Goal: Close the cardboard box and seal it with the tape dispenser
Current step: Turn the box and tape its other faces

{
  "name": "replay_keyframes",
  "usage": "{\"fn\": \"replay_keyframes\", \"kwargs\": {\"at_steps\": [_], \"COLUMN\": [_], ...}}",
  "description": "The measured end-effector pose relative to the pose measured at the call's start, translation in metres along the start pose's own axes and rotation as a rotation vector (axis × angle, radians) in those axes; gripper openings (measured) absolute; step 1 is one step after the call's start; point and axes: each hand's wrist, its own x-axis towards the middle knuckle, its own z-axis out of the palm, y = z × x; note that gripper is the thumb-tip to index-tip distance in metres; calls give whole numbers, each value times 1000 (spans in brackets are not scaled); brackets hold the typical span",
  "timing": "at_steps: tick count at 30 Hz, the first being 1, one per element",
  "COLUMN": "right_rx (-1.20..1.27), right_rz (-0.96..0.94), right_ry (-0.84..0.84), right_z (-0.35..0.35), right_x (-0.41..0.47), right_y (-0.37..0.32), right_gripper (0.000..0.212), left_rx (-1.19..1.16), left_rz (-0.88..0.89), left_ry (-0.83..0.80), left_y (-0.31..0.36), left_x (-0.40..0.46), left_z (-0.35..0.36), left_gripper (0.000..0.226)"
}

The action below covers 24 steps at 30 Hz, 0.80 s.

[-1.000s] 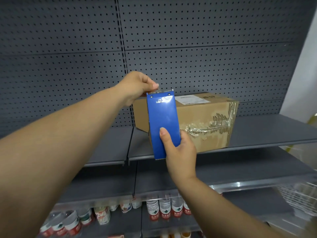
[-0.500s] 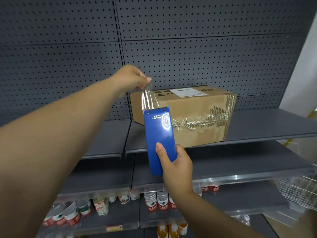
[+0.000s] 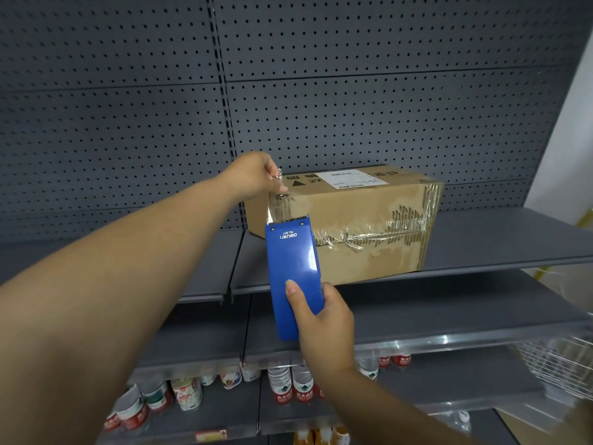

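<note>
Two hands are busy here. We see the left hand (image 3: 256, 175) pinching the end of the clear tape (image 3: 278, 207) at the top front corner of the cardboard box (image 3: 359, 220), which sits closed on a gray shelf (image 3: 481, 239). The right hand (image 3: 324, 322) wraps around the blue tape dispenser (image 3: 293, 271) (thumb on its flat face), held just in front of the box. Bottles (image 3: 295, 387) stand on a lower shelf.

The blue plastic tape dispenser (image 3: 293, 277) covers the brown cardboard box's (image 3: 369, 226) near left corner. The white shipping label (image 3: 349, 178) print is too small to read. The wire basket (image 3: 561, 364) is blurred and cut off at the right edge.
</note>
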Motion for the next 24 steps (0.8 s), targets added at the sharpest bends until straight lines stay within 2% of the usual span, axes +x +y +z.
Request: {"fn": "replay_keyframes", "kwargs": {"at_steps": [7, 13, 17, 19, 24], "right_rx": [-2, -17, -27, -30, -35], "right_rz": [2, -4, 1, 0, -3], "right_ry": [7, 14, 23, 28, 25], "right_z": [3, 3, 2, 2, 4], "right_x": [0, 1, 3, 4, 4], "right_y": [3, 4, 3, 2, 0], "right_gripper": [27, 27, 27, 28, 27], "left_rx": [32, 88, 159, 225, 361], "left_rz": [-16, -58, -107, -126, -134], "left_ry": [-23, -73, -108, -119, -43], "left_y": [-5, -9, -6, -2, 0], "left_x": [2, 6, 9, 10, 8], "left_z": [4, 5, 7, 10, 13], "left_gripper": [32, 45, 43, 54, 65]}}
